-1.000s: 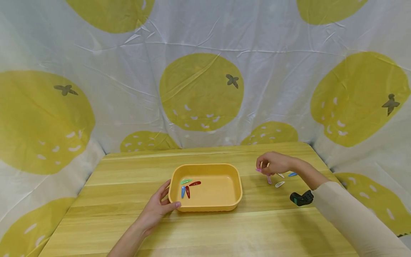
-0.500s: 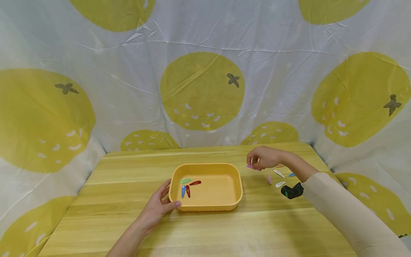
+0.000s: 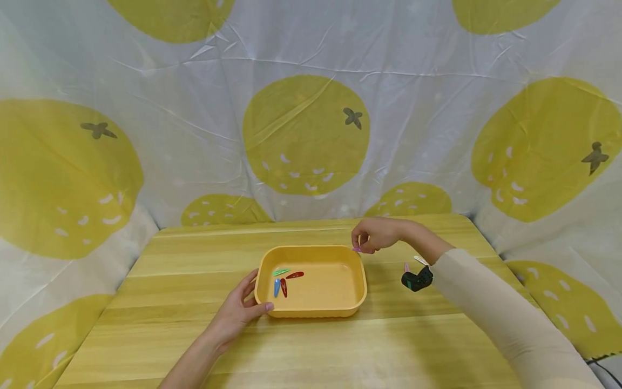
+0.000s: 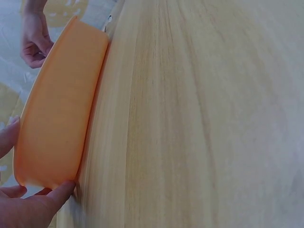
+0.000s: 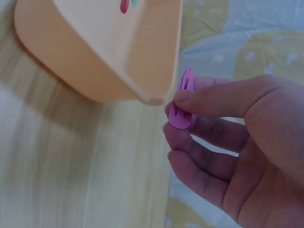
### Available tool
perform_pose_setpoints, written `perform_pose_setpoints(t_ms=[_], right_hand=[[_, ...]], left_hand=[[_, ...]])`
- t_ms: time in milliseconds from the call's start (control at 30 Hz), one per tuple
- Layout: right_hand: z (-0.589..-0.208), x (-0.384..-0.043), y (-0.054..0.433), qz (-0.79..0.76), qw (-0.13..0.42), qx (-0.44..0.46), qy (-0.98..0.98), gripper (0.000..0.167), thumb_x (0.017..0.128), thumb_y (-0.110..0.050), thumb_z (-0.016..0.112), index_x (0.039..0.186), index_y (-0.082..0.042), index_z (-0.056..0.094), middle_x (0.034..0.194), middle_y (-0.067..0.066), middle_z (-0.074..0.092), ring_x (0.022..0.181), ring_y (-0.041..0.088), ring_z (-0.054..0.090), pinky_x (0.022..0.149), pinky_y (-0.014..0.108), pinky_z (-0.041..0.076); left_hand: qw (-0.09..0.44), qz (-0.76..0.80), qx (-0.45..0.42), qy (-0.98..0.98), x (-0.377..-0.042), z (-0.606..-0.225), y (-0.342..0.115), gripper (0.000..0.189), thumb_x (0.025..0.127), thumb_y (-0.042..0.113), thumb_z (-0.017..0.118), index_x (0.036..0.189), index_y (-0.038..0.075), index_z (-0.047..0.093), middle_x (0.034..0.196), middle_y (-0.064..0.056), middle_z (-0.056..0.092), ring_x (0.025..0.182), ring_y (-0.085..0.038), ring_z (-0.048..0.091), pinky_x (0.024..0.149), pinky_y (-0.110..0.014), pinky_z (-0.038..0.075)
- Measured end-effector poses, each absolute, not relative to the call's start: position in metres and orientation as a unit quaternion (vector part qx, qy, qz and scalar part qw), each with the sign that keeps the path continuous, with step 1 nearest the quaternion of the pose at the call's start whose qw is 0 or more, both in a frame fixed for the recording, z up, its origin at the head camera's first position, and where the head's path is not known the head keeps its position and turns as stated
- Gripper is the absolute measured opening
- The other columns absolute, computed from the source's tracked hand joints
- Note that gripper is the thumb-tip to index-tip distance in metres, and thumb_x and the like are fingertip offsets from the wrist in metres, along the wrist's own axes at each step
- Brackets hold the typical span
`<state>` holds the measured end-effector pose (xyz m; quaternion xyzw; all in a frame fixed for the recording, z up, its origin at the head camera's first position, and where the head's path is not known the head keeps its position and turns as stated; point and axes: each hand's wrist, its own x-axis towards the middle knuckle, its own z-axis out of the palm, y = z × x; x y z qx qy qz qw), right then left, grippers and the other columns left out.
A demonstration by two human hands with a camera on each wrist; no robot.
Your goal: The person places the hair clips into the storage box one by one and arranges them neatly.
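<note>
A yellow plastic tray point(image 3: 311, 313) stands on the wooden table. Inside, towards its left end, lie a green hair clip point(image 3: 281, 272), a blue hair clip point(image 3: 277, 287) and two red hair clips, one point(image 3: 294, 275) above the other point(image 3: 284, 288). My left hand point(image 3: 239, 309) grips the tray's left end, thumb at the front corner and fingers along the outer wall. Between thumb and forefinger my right hand point(image 3: 379, 234) pinches a pink hair clip point(image 5: 182, 107), just outside the tray's back right corner and about rim height.
Right of the tray, a white hair clip point(image 3: 420, 260) and another pink clip point(image 3: 406, 267) lie on the table, partly hidden by the right arm. A black device point(image 3: 417, 279) shows beside the right sleeve. Lemon-patterned cloth point(image 3: 306, 135) hangs behind and at both sides.
My right hand has moved left with the pink hair clip, from the clips on the right to the tray's back right corner. The left hand and tray have stayed in place.
</note>
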<state>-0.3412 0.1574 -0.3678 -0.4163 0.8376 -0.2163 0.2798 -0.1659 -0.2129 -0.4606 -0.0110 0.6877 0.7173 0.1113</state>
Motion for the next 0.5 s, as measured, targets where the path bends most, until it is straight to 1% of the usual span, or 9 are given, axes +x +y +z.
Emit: perform_pose_setpoints(t_ms=[267, 500], right_hand=[[-0.369, -0.349, 0.131, -0.203, 0.282, -0.434, 0.831, 0.009, 0.101, -0.002, 0.061, 0.102, 0.002, 0.069, 0.071, 0.002, 0.065, 0.059, 0.011, 0.053, 0.059, 0.026, 0.047], [-0.367, -0.348, 0.097, -0.181, 0.274, -0.456, 0.827, 0.011, 0.100, -0.005, 0.063, 0.103, 0.002, 0.070, 0.067, 0.000, 0.061, 0.058, 0.010, 0.052, 0.059, 0.025, 0.047]], left_hand=[[0.111, 0.717, -0.014, 0.688, -0.165, -0.460, -0.213, 0.093, 0.091, -0.006, 0.076, 0.165, 0.010, 0.022, 0.164, -0.025, 0.027, 0.136, -0.047, 0.048, 0.093, -0.037, 0.056], [0.112, 0.719, -0.012, 0.685, -0.165, -0.460, -0.213, 0.092, 0.092, -0.007, 0.074, 0.165, 0.010, 0.021, 0.164, -0.025, 0.026, 0.137, -0.047, 0.046, 0.093, -0.036, 0.056]])
